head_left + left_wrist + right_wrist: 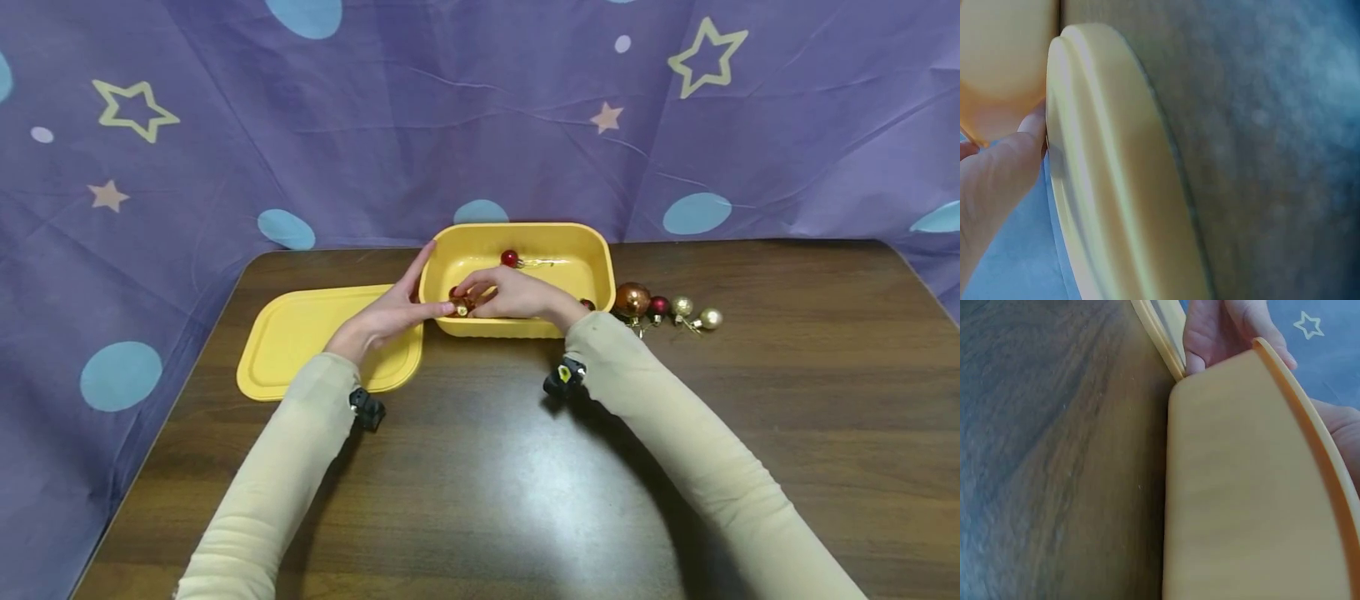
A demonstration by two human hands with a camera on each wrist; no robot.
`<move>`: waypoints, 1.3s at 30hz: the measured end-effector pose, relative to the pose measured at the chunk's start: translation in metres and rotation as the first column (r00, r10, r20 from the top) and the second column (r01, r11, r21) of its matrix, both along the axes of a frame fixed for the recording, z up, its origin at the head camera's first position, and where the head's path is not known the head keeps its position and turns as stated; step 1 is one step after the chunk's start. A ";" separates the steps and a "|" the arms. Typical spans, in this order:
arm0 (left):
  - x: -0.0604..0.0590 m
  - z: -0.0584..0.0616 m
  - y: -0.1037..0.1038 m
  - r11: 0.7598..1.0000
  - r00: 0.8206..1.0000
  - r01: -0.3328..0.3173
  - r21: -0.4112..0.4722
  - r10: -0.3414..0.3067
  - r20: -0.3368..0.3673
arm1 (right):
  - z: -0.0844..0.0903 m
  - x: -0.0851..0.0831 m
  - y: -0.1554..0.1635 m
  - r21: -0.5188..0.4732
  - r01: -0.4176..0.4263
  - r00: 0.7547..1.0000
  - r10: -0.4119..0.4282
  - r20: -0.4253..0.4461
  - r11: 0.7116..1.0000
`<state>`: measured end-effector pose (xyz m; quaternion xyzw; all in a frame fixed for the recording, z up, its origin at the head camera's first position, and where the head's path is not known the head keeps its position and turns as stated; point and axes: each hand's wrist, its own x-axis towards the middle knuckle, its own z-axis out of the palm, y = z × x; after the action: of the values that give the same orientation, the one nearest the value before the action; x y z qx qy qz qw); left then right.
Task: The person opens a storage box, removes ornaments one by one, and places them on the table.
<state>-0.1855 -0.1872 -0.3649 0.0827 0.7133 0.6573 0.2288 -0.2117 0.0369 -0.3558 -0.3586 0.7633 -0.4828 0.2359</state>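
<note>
A yellow plastic box (510,328) stands near the table's back edge. My left hand (382,317) grips its left end, thumb at the front rim and fingers along the outer side. Inside the box, my right hand (517,293) pinches a copper-brown bauble (460,309) near the front left corner. The fingers partly cover that bauble. A small red bauble (509,258) with a gold hook lies at the box's back, and a dark red one (587,305) shows beside my right wrist. In the right wrist view, the box wall (1241,481) hides most of my right hand.
Left of the box lies its yellow lid (285,333), partly under my left hand. Several baubles sit right of the box: a large copper one (632,298), a dark red one (658,306) and gold ones (710,318). A purple curtain (450,108) hangs behind the wooden table (480,483).
</note>
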 end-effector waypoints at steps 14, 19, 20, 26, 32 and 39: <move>0.000 0.001 0.001 0.999 1.000 0.014 0.031 -0.015 0.024 | 0.002 0.000 0.001 -0.027 0.181 0.983 -0.181 -0.001 0.983; 0.000 0.001 0.001 0.999 1.000 0.007 0.041 -0.008 0.018 | 0.006 0.000 0.010 -0.078 0.201 0.979 -0.201 0.004 0.976; 0.000 0.001 0.001 0.999 1.000 0.006 0.044 -0.007 0.016 | 0.007 0.001 0.012 -0.086 0.202 0.979 -0.202 0.006 0.976; 0.000 -0.001 0.000 0.999 1.000 -0.007 0.031 0.006 0.015 | 0.013 0.005 0.024 -0.116 0.219 0.975 -0.221 -0.007 0.969; 0.001 0.000 0.001 1.000 0.999 -0.020 0.010 0.019 0.031 | 0.023 0.009 0.045 -0.118 0.231 0.966 -0.241 -0.088 0.966; 0.000 0.001 0.000 1.000 1.000 -0.015 -0.018 0.016 0.014 | 0.038 0.018 0.072 -0.099 0.255 0.956 -0.266 -0.127 0.962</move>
<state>-0.1852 -0.1869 -0.3639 0.0705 0.7180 0.6534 0.2295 -0.1940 0.1091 -0.3176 -0.2969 0.7982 -0.5141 0.1016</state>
